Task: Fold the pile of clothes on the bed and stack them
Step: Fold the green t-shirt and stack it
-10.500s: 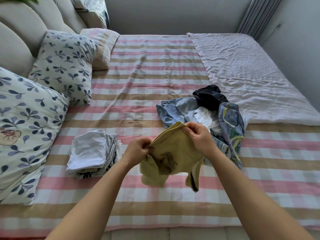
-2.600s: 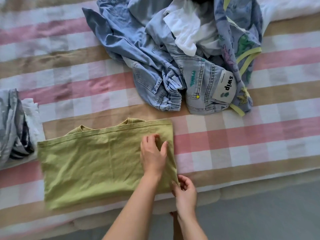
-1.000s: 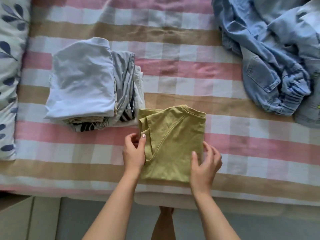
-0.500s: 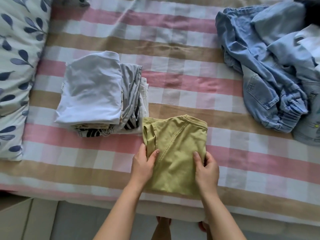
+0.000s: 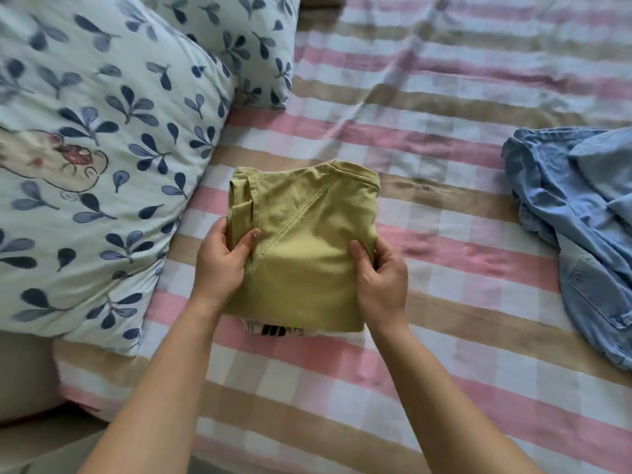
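green shirt (image 5: pixel 304 248): folded to a compact rectangle, lying flat on top of the stack, middle of the view, just beside the big pillow
long axis: runs near to far from the person, slightly longer than wide
pointing: ribbed neck edge at the far end, facing away from the person; diagonal seam runs from near-left up to far-right; loose folded layers bunch along the left side
stack (image 5: pixel 273 329): almost fully covered by the green shirt, only a black-and-white striped edge peeks out under the near edge
left hand (image 5: pixel 222 265): grips the left edge of the green shirt, thumb on top, fingers curled round the side
right hand (image 5: pixel 379 278): holds the right edge, thumb pressed on top, fingers wrapped round the side
bed sheet (image 5: pixel 444 302): pink, tan and white check, a few creases at the far side
big pillow (image 5: pixel 85 165): blue leaf print, left of the stack, its edge touching or nearly touching the shirt's left side
second pillow (image 5: pixel 246 39): same print, behind, top left
denim garment (image 5: pixel 581 217): unfolded, crumpled at the right edge, well apart from the stack
in the way: nothing between the hands and the shirt
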### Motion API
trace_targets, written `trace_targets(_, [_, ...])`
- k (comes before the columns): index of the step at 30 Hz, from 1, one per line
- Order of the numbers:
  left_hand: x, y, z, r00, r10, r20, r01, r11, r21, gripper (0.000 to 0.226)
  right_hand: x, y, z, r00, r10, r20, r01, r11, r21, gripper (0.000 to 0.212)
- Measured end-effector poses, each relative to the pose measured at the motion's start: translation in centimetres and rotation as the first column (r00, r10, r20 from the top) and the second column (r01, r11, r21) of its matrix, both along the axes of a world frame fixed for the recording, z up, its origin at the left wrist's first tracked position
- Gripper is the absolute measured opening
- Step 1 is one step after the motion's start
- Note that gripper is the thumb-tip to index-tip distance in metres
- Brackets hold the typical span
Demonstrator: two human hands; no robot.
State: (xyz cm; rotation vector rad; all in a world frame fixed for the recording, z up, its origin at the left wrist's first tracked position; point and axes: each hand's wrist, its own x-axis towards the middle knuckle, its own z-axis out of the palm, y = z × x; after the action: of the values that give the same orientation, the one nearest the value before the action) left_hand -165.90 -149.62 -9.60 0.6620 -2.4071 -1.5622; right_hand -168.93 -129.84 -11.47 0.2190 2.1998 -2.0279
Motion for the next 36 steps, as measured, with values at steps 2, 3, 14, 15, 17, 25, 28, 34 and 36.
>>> trace_targets(2, [-1.7, -2.6, -1.2, 0.999, -0.018, 0.026, 0.018, 1.0, -0.002, 0.031, -1.8, -2.6, -1.0, 1.0, 0.022, 0.023, -0.022, 1.0, -0.002, 0.012])
trace_targets(3, [-2.2, -3.6, -2.2, 0.997, -0.022, 0.072, 0.023, 1.0, -0.02, 0.03, -2.5, -3.6, -1.8, 0.999, 0.031, 0.044, -0.032, 0.999, 0.004, 0.011])
trace_targets(14, [0.8, -6.5, -6.6, 0.874, 0.017, 0.485, -0.027, 1.0, 0.013, 0.049, 0.5, -2.0, -6.0, 0.91, 0.112, 0.4, -0.142, 0.989, 0.045, 0.024])
trace_targets(15, [1.5, -6.4, -6.5, 0.872, 0.027, 0.489, -0.034, 0.999, 0.005, 0.049, 1.1, -1.7, -6.1, 0.897, 0.127, 0.423, -0.161, 0.986, 0.046, 0.022])
trace_targets(17, [2.5, -5.7, -6.9, 0.866, 0.069, 0.495, -0.05, 0.997, -0.051, 0.047, 2.0, -1.6, -6.5, 0.882, 0.11, 0.458, -0.177, 0.979, 0.105, 0.018])
trace_targets(25, [3.5, -0.8, -5.7, 0.912, 0.295, 0.285, -0.076, 0.805, -0.588, 0.041, 2.9, 0.0, -5.8, 0.891, 0.143, 0.432, -0.262, 0.937, 0.232, 0.018])
trace_targets(28, [3.1, 4.0, -2.9, 0.988, 0.129, 0.084, -0.063, 0.838, -0.541, 0.027, 3.6, 3.5, -4.1, 0.927, 0.12, 0.355, -0.19, 0.967, 0.169, 0.009])
trace_targets(34, [3.4, 17.1, 0.0, 0.964, -0.229, 0.133, 0.252, 0.947, -0.199, 0.01, 5.3, 15.5, -0.8, 0.952, 0.022, 0.304, -0.07, 0.987, 0.148, 0.016])
trace_targets(36, [3.5, 22.2, 0.0, 0.942, -0.295, 0.158, 0.317, 0.938, -0.137, 0.011, 5.6, 20.8, 0.0, 0.954, -0.012, 0.3, -0.045, 0.982, 0.185, 0.017])
